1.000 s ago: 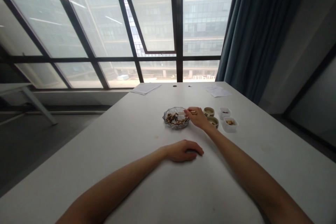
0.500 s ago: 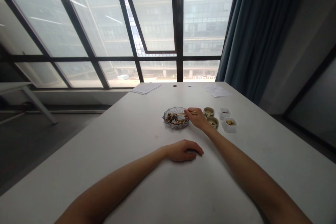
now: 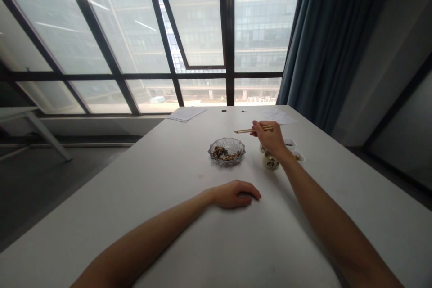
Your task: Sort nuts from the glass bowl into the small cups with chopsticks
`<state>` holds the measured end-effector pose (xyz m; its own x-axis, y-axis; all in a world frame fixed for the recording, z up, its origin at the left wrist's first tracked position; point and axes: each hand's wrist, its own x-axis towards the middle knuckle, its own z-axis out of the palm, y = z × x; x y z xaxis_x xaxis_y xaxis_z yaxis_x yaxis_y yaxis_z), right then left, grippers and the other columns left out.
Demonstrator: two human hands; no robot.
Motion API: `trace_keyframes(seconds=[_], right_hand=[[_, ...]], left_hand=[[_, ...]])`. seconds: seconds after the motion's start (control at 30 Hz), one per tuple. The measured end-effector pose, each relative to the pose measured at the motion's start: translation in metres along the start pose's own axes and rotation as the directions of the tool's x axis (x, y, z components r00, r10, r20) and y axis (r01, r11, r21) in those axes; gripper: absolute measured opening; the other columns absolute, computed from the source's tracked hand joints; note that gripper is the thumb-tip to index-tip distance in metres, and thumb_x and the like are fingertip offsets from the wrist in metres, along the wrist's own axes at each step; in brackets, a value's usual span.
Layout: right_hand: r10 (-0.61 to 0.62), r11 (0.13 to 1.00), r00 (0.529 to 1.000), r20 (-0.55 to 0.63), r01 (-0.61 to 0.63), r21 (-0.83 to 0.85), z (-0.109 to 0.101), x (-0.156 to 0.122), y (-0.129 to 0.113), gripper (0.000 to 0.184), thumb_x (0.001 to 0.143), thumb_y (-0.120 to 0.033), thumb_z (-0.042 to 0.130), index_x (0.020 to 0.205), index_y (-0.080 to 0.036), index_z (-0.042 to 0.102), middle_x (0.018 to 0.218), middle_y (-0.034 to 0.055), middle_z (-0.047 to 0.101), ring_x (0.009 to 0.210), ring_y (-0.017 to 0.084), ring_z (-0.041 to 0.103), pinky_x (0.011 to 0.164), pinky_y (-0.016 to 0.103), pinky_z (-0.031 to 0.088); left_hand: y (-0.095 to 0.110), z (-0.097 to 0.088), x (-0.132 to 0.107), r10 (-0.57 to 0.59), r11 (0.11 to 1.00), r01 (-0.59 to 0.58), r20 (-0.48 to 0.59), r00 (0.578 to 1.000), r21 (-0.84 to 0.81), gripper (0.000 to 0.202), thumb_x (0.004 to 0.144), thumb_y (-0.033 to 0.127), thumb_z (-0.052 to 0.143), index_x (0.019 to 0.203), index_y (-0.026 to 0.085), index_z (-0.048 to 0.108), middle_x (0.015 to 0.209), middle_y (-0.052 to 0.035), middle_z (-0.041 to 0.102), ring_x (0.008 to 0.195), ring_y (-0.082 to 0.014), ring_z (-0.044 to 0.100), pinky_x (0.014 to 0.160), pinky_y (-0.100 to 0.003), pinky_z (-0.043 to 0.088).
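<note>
My right hand [image 3: 270, 136] grips a pair of chopsticks [image 3: 245, 131], held in the air with the tips pointing left. Whether the tips pinch anything is too small to tell. Below and left of them sits a faceted glass bowl [image 3: 227, 162] with small brown and dark dried pieces [image 3: 221, 152] inside. Under my right hand stands a small patterned ceramic cup [image 3: 271, 162]; a second ceramic cup [image 3: 262, 148] behind it is mostly covered by the hand. My left hand [image 3: 234, 194] lies on the white table, palm down, fingers loosely spread, holding nothing.
Two clear plastic tubs, one far [image 3: 290, 144] and one near [image 3: 299, 156], stand right of the cups, partly hidden by my right arm. Papers lie at the table's far left [image 3: 187, 114] and far right [image 3: 282, 118]. A dark round object [image 3: 224, 110] sits by the far edge.
My right hand has lifted the chopsticks out of the glass bowl and moved up and right, over the cups. My left hand stays where it was.
</note>
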<state>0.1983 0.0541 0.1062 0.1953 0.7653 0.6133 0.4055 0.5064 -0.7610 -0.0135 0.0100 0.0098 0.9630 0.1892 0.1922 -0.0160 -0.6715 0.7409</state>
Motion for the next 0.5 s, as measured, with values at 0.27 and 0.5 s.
trace_keyframes(seconds=[0.27, 0.5], right_hand=[[0.080, 0.996, 0.975, -0.205, -0.070, 0.056, -0.055, 0.014, -0.038, 0.040, 0.085, -0.050, 0.074, 0.073, -0.013, 0.071, 0.068, 0.0108, 0.074, 0.057, 0.022, 0.074, 0.056, 0.031, 0.064], [0.083, 0.996, 0.937, -0.339, -0.086, 0.005, -0.085, 0.022, -0.042, 0.027, 0.085, -0.038, 0.075, 0.070, -0.017, 0.070, 0.064, 0.0093, 0.071, 0.052, 0.022, 0.072, 0.053, 0.031, 0.064]], left_hand=[[-0.001, 0.000, 0.000, -0.009, 1.000, 0.009, -0.005, 1.000, -0.004, 0.031, 0.097, 0.030, 0.057, 0.125, 0.021, 0.068, 0.127, -0.0121, 0.070, 0.119, -0.0221, 0.065, 0.108, -0.035, 0.048], [0.001, -0.001, 0.000, -0.005, 1.000, 0.005, 0.000, 1.000, 0.000, 0.031, 0.098, 0.031, 0.057, 0.125, 0.021, 0.068, 0.127, -0.0126, 0.070, 0.120, -0.0223, 0.065, 0.109, -0.035, 0.047]])
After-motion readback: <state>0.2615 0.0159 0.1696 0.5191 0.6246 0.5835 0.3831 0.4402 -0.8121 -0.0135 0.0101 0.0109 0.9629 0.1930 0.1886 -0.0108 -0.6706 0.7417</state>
